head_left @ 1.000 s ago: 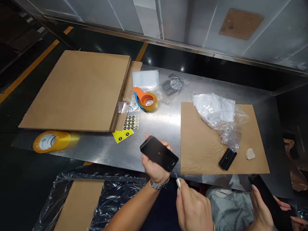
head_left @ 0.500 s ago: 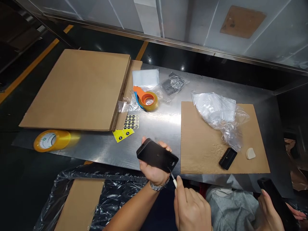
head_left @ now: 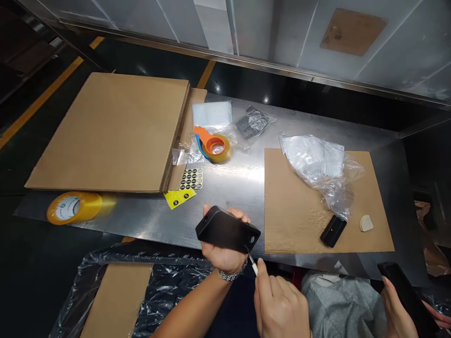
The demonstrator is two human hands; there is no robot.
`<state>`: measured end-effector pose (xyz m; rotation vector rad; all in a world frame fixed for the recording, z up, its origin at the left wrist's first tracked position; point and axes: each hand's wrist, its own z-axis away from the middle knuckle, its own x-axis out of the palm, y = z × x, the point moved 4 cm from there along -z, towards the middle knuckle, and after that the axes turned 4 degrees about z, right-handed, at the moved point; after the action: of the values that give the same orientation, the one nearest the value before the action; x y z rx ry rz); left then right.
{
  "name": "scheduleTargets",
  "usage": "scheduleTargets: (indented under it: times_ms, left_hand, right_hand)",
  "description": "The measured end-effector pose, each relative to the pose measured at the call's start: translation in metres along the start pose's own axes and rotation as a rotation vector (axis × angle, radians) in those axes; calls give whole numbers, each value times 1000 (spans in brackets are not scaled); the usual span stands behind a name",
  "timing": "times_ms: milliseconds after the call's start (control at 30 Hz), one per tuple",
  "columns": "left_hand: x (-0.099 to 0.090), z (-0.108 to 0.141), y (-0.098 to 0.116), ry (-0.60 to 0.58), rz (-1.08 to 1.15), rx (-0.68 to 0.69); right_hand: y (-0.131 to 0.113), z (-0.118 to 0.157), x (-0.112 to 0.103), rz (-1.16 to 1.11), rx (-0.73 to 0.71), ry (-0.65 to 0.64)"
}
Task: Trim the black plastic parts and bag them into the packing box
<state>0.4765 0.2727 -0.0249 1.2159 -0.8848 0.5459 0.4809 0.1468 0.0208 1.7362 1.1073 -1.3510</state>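
Note:
In my left hand (head_left: 225,259) lies a black plastic housing (head_left: 227,227), tilted, with a round hole near its right end; my fingers wrap its far edge. My right hand (head_left: 280,300) is closed on a small tool (head_left: 254,268) with a white handle and a thin metal tip. The index finger stretches along the handle. That tip meets the near edge of the housing, close to the hole. To the right, a smaller black plastic part (head_left: 333,231) rests on a cardboard sheet (head_left: 289,211), beside a cream-coloured chunk (head_left: 366,223).
Flat cardboard (head_left: 112,131) is stacked at left, near a yellow tape roll (head_left: 72,207). An orange tape dispenser (head_left: 214,145), sticker sheets (head_left: 192,178) and plastic bags (head_left: 313,157) lie on the metal table (head_left: 243,183). At lower right, a co-worker's hand (head_left: 398,305) holds a black part.
The housing has tipped slightly in my left hand, its left end shifting a little left and down. The tool's tip remains at the same edge.

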Motion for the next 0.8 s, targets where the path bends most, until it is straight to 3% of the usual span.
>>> scheduleTargets:
  times_ms: [267,467,633,800]
  left_hand:
    - [-1,0,1,-73,-23,34]
    - [-3,0,2,-63,-47,38]
    - [-5,2,-1,44,-46,-17]
    - [-15,3,-11,266,-196,-178]
  right_hand:
    - [1,4,3,41,-32,-39]
    - [1,1,1,53,11,-19]
    - [0,1,4,105,-12,-58]
    - [4,-3,5,139,8,-82]
